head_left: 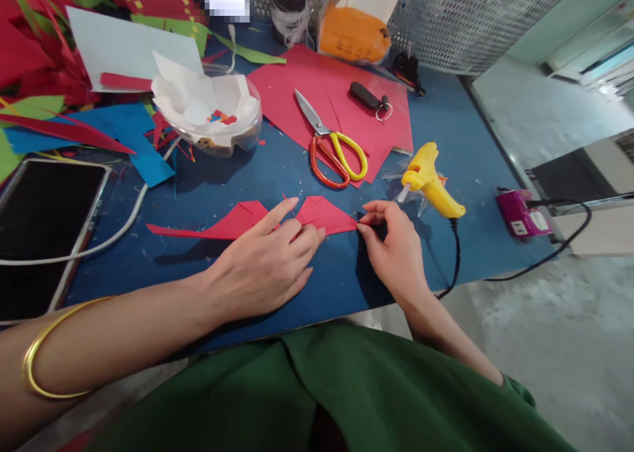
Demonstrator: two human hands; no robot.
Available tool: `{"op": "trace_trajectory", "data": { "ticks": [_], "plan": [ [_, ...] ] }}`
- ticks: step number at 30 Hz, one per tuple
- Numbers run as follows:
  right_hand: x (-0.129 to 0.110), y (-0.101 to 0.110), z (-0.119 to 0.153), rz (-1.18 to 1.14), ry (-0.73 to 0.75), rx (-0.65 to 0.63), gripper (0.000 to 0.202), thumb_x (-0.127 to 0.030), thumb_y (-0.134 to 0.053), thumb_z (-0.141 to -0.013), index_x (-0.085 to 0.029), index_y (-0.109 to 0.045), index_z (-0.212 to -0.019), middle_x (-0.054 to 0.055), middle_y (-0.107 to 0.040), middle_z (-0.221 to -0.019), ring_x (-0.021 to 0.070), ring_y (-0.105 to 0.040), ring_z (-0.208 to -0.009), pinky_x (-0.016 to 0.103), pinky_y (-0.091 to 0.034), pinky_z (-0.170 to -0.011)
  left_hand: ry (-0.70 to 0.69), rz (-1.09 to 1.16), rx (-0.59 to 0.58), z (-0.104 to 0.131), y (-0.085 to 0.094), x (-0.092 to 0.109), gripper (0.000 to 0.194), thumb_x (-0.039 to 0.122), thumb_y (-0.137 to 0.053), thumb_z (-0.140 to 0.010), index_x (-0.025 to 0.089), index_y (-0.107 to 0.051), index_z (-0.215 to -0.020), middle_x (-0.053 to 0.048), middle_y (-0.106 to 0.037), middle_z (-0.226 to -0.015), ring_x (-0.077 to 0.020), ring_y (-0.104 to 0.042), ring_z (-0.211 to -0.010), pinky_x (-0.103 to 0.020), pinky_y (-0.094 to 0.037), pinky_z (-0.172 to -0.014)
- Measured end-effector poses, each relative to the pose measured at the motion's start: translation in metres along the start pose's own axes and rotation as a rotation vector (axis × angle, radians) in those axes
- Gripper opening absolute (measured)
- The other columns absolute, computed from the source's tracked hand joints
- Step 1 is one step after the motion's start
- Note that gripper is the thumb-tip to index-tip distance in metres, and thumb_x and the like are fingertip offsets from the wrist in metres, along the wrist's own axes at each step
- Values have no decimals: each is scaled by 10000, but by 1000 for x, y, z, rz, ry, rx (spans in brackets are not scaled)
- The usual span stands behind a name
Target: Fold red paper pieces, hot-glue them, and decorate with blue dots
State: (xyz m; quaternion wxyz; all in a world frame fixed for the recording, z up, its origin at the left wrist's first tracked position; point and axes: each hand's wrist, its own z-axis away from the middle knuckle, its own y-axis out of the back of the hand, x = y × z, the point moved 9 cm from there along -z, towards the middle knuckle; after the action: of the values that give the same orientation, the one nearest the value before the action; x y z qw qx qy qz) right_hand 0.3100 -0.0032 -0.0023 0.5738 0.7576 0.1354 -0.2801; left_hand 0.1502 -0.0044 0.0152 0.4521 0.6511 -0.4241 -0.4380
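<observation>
Hands (317,254) on red paper strip (329,217) near table's front edge (341,316)

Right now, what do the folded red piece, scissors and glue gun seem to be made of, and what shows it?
Folded red piece: matte paper or thin card, by its creases.
Scissors: shiny silvery blades, likely steel; smooth red and yellow handles, probably plastic or plastic-coated.
Glue gun: smooth yellow body with soft highlights, most likely hard plastic.

Phone (44,207) cut off at left edge; folded red paper (329,215) partly behind hands (267,260).
</observation>
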Motion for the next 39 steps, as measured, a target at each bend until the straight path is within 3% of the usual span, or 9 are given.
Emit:
{"op": "trace_trajectory", "data": {
  "ticks": [11, 14, 17, 18, 20, 22, 24, 31, 39],
  "plan": [
    [1, 4, 7, 24, -7, 79, 314, -151, -476, -861, -179, -563, -1161, 96, -709, -992, 254, -651, -967, 475, -502, -897, 12, -11, 68, 1, 3, 0, 420, 297, -466, -954, 67, -645, -1256, -100, -691, -1062, -243, -596, -835, -527, -342, -1129],
    [-7, 15, 17, 151, 61, 169, 361, -145, -434, -893, -175, -547, -1235, 137, -693, -1058, 275, -648, -1006, 504, -511, -900, 10, -11, 65, 2, 4, 0, 414, 292, -471, -951, 75, -643, -1258, -98, -691, -1047, -241, -599, -834, -531, -343, -1128],
    [-33, 27, 33, 282, 258, 295, 423, -126, -462, -898, -167, -518, -1315, 170, -681, -1132, 297, -634, -1083, 508, -512, -926, 10, -10, 65, 2, 4, 0, 412, 302, -475, -949, 78, -647, -1249, -99, -691, -1040, -240, -600, -834, -532, -340, -1132],
    [-44, 25, 38, 292, 355, 283, 461, -117, -474, -896, -169, -495, -1353, 172, -679, -1169, 296, -626, -1126, 502, -508, -954, 10, -11, 64, 2, 4, 0, 410, 308, -474, -950, 82, -649, -1244, -98, -690, -1037, -240, -601, -836, -532, -340, -1134],
    [-63, 9, 45, 267, 521, 141, 533, -113, -470, -904, -171, -430, -1432, 161, -665, -1261, 278, -603, -1213, 476, -498, -1012, 8, -16, 61, 2, 2, 0, 401, 316, -465, -955, 91, -662, -1222, -101, -690, -1029, -243, -602, -840, -535, -342, -1135],
    [-73, -13, 48, 239, 603, -59, 551, -132, -432, -928, -141, -383, -1477, 159, -633, -1343, 256, -572, -1279, 450, -487, -1058, 7, -17, 61, 2, 1, 0, 392, 314, -451, -962, 89, -676, -1190, -110, -687, -1028, -248, -605, -857, -542, -337, -1140],
    [-78, -29, 49, 257, 628, -164, 524, -155, -403, -947, -62, -403, -1463, 187, -598, -1391, 257, -544, -1319, 437, -469, -1094, 7, -11, 60, 1, 1, 0, 391, 305, -447, -962, 71, -680, -1170, -117, -683, -1022, -255, -607, -874, -550, -330, -1146],
    [-78, -41, 55, 428, 636, -212, 544, -235, -402, -962, 88, -460, -1396, 273, -497, -1452, 322, -484, -1375, 467, -417, -1148, 12, -41, -29, 1, 3, -1, 410, 277, -390, -994, 45, -626, -1236, -100, -679, -1056, -242, -601, -872, -541, -342, -1139],
    [-67, -43, 59, 419, 611, -330, 672, -370, -396, -966, 68, -352, -1474, 262, -355, -1546, 320, -314, -1477, 512, -336, -1197, 25, -25, -25, 1, 4, 0, 429, 275, -399, -990, 23, -605, -1268, -120, -686, -1073, -264, -601, -863, -563, -355, -1117]
  ]
}}
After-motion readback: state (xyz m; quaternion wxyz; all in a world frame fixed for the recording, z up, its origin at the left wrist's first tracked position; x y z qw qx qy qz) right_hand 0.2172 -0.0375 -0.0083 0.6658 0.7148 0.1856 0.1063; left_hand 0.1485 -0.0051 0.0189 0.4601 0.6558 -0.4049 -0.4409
